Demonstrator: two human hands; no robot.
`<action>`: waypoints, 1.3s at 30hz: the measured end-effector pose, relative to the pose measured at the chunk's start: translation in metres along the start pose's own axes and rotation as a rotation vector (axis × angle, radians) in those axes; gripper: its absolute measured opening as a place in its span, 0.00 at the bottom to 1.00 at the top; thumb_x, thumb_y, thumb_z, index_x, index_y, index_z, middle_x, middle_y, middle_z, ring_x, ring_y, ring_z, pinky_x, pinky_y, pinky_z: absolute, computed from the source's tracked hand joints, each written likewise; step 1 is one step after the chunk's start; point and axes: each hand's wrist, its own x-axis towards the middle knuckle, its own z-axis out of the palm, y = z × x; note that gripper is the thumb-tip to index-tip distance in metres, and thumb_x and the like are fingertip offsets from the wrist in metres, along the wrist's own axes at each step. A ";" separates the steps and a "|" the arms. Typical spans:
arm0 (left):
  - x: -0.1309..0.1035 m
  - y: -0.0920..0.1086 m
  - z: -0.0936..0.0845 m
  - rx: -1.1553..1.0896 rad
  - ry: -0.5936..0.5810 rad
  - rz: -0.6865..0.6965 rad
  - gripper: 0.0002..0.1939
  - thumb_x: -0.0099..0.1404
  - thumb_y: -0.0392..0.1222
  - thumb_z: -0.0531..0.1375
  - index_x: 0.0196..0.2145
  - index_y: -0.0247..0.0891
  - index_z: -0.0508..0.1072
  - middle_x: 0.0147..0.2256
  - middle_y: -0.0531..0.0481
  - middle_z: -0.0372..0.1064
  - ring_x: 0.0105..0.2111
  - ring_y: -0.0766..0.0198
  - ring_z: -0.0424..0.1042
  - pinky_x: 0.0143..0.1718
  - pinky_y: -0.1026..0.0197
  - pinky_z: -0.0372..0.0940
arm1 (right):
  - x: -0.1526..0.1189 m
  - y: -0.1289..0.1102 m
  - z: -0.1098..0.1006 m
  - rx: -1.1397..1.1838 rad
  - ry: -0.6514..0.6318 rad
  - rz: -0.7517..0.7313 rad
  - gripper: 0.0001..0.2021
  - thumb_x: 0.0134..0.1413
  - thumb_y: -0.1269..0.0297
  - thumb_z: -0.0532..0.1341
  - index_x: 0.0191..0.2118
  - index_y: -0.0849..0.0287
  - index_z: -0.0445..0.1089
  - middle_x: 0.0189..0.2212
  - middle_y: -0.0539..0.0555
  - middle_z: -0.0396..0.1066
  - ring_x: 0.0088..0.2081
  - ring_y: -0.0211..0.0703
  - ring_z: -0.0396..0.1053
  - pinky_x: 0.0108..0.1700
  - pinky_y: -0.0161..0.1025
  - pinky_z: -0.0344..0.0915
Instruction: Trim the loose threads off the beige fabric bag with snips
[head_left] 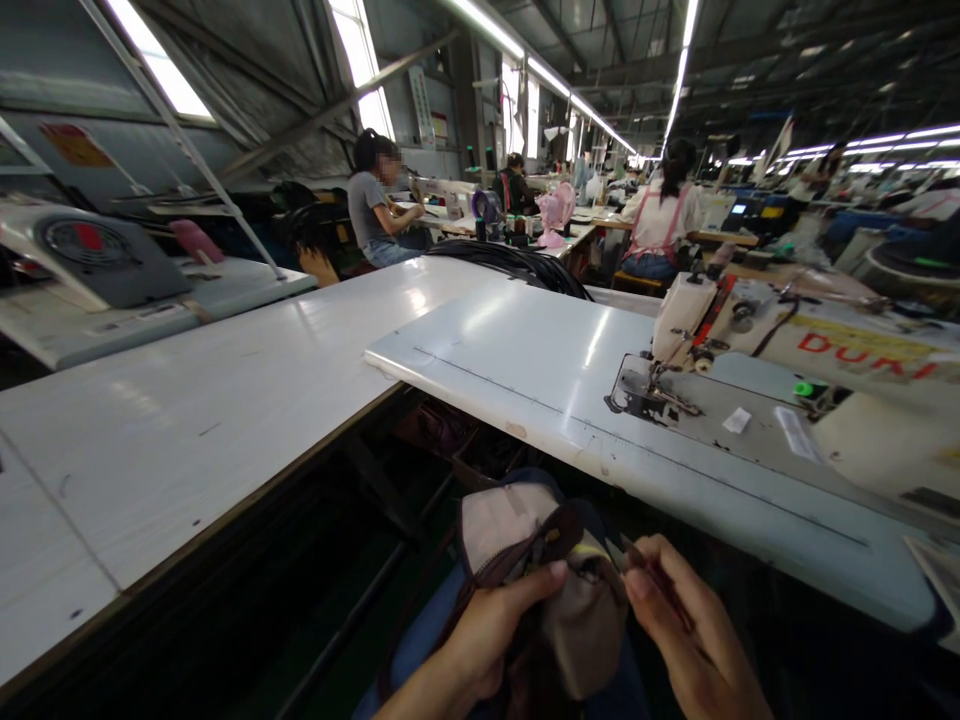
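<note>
On my lap lies a beige and brown fabric bag (589, 635) with a dark zipper along one edge of its pale panel. My left hand (499, 625) is closed on the bag's edge, its thumb pressed on top of the cloth. My right hand (686, 620) is just right of the bag, fingers wrapped round thread snips (636, 552) with a dark red handle. The pointed tip of the snips is close to the bag's right edge; whether it touches the cloth I cannot tell. Folds and my left hand hide part of the bag.
A sewing machine (832, 350) stands on the white table (487, 350) ahead and right. A long white worktop (225, 400) runs along the left. Black strips (517, 262) are heaped at its far end. Other people (375, 205) sit at machines farther back.
</note>
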 end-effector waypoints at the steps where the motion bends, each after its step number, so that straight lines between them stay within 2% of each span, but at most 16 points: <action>1: 0.000 0.000 0.000 -0.013 0.005 0.003 0.19 0.52 0.40 0.67 0.41 0.31 0.76 0.40 0.40 0.78 0.45 0.46 0.74 0.52 0.50 0.66 | -0.001 -0.001 -0.003 -0.093 -0.010 -0.047 0.09 0.61 0.57 0.53 0.33 0.56 0.63 0.26 0.48 0.60 0.28 0.35 0.62 0.29 0.31 0.62; 3: 0.002 -0.001 -0.001 -0.027 0.035 0.014 0.20 0.53 0.40 0.67 0.43 0.32 0.75 0.44 0.41 0.76 0.49 0.47 0.72 0.53 0.52 0.64 | 0.000 -0.002 -0.008 -0.260 0.009 -0.187 0.07 0.59 0.62 0.57 0.31 0.56 0.64 0.27 0.49 0.63 0.29 0.36 0.65 0.31 0.31 0.63; 6: 0.003 -0.001 0.000 -0.017 0.083 0.023 0.21 0.53 0.41 0.67 0.45 0.34 0.74 0.47 0.43 0.75 0.52 0.49 0.69 0.56 0.54 0.63 | 0.004 -0.004 -0.012 -0.449 0.054 -0.381 0.02 0.56 0.66 0.60 0.32 0.56 0.67 0.28 0.51 0.68 0.31 0.37 0.68 0.33 0.32 0.66; 10: 0.002 -0.001 0.001 -0.003 0.074 -0.015 0.18 0.55 0.42 0.66 0.44 0.36 0.74 0.44 0.45 0.76 0.50 0.48 0.71 0.54 0.51 0.64 | 0.008 -0.003 -0.014 -0.602 0.025 -0.479 0.01 0.55 0.67 0.60 0.34 0.55 0.69 0.28 0.52 0.70 0.30 0.40 0.69 0.31 0.36 0.66; 14: 0.003 -0.002 -0.001 -0.012 0.082 -0.015 0.21 0.56 0.46 0.65 0.46 0.39 0.72 0.47 0.48 0.75 0.52 0.51 0.69 0.56 0.53 0.62 | 0.009 -0.001 -0.015 -0.647 -0.027 -0.427 0.03 0.56 0.65 0.59 0.34 0.55 0.70 0.29 0.53 0.70 0.31 0.41 0.70 0.33 0.37 0.67; 20: 0.006 -0.005 -0.001 -0.009 0.119 -0.014 0.23 0.55 0.48 0.66 0.48 0.40 0.70 0.51 0.49 0.71 0.55 0.53 0.66 0.56 0.56 0.61 | 0.011 -0.005 -0.017 -0.573 -0.071 -0.346 0.07 0.58 0.64 0.58 0.31 0.56 0.70 0.27 0.53 0.69 0.31 0.40 0.70 0.33 0.36 0.67; 26: 0.003 -0.003 0.002 -0.020 0.066 -0.015 0.22 0.55 0.49 0.65 0.47 0.40 0.72 0.44 0.50 0.76 0.52 0.52 0.70 0.51 0.58 0.66 | 0.013 -0.004 -0.016 -0.472 -0.077 -0.273 0.07 0.57 0.63 0.58 0.29 0.56 0.69 0.27 0.51 0.67 0.30 0.39 0.69 0.32 0.34 0.65; 34: 0.002 0.000 0.000 -0.048 0.056 -0.063 0.24 0.56 0.48 0.65 0.49 0.37 0.72 0.40 0.45 0.78 0.47 0.49 0.73 0.53 0.51 0.63 | 0.019 0.018 -0.007 -0.208 -0.081 -0.130 0.11 0.56 0.60 0.59 0.26 0.58 0.67 0.26 0.49 0.63 0.29 0.37 0.64 0.30 0.33 0.60; 39: 0.002 0.001 0.001 -0.084 0.027 -0.066 0.25 0.56 0.49 0.65 0.50 0.36 0.72 0.42 0.43 0.77 0.49 0.49 0.72 0.54 0.51 0.62 | 0.023 0.037 0.005 0.042 -0.073 -0.041 0.14 0.55 0.56 0.59 0.24 0.59 0.65 0.24 0.48 0.58 0.26 0.35 0.57 0.27 0.33 0.55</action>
